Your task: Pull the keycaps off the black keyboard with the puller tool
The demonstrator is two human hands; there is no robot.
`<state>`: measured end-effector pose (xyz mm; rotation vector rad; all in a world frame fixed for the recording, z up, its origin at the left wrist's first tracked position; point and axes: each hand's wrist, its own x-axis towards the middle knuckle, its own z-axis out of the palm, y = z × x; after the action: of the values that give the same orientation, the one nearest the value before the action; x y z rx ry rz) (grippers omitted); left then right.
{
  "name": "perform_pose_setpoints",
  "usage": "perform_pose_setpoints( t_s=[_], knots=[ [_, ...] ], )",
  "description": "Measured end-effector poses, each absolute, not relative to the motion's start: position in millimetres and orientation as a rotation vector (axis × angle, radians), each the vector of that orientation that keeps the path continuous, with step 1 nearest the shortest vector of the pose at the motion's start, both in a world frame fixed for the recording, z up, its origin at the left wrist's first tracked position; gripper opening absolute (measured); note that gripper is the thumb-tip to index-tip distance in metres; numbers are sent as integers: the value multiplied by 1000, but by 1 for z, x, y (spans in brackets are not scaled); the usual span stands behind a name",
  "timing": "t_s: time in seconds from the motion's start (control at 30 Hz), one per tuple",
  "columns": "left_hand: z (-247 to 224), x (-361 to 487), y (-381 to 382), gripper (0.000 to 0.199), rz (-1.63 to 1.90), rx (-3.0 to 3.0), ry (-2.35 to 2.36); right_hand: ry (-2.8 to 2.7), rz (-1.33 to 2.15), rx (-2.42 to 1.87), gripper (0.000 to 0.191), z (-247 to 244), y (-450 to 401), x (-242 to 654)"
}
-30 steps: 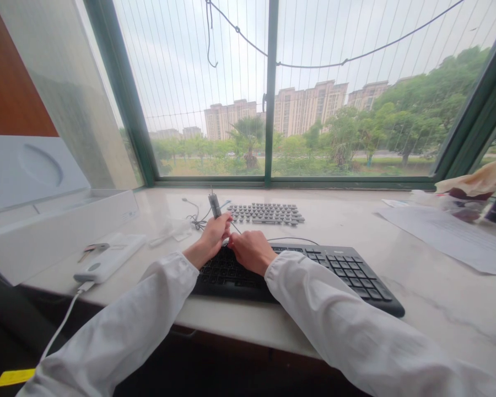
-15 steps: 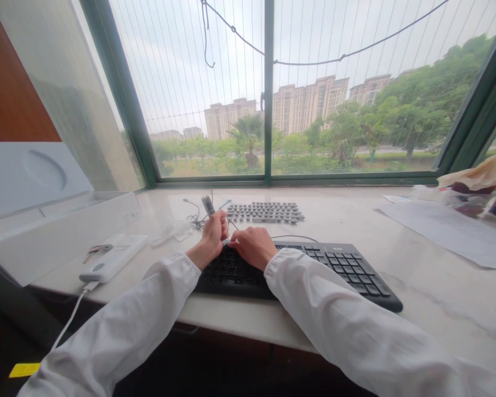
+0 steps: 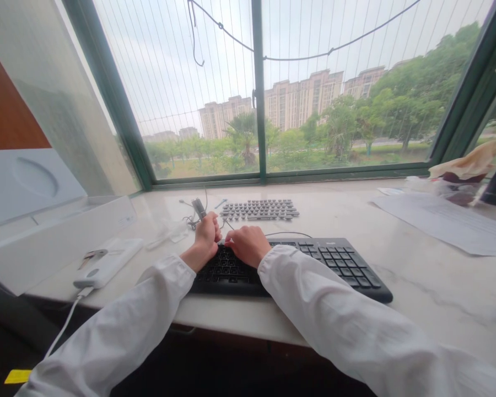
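Observation:
My left hand point(image 3: 206, 236) is closed around what looks like a brush point(image 3: 199, 208), its dark bristle-like end sticking up above the fist. Close beside it, my right hand point(image 3: 248, 242) bends over with its fingers pinched together. A small white bit point(image 3: 221, 241) shows between the two hands; what it is, I cannot make out. Both hands are over the upper left part of a black keyboard point(image 3: 339, 264). That left part has bare key sockets, while the number pad at the right keeps its keys. Loose keycaps point(image 3: 260, 209) lie in rows behind the keyboard.
Left of the hands are a clear plastic wrapper point(image 3: 169, 231), a white power strip point(image 3: 109, 262) with keys on it, and an open white box point(image 3: 66, 242). A thin cable point(image 3: 190, 220) lies near the keycaps. Papers point(image 3: 446, 220) lie at the right. A window point(image 3: 259, 110) is behind.
The whole view has shifted and tilted slightly. Both hands stay over the same part of the keyboard, and the brush in my left fist leans a little more to the left.

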<state>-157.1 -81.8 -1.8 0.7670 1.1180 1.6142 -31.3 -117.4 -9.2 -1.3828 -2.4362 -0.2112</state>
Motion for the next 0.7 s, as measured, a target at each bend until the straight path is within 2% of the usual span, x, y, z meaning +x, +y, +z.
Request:
perform_pose_setpoints(
  t_s=[0.7],
  knots=[
    [5,-152,-87,36,1713,806,1069,-2476,-191,-1342,31,-8,-120,-36]
  ],
)
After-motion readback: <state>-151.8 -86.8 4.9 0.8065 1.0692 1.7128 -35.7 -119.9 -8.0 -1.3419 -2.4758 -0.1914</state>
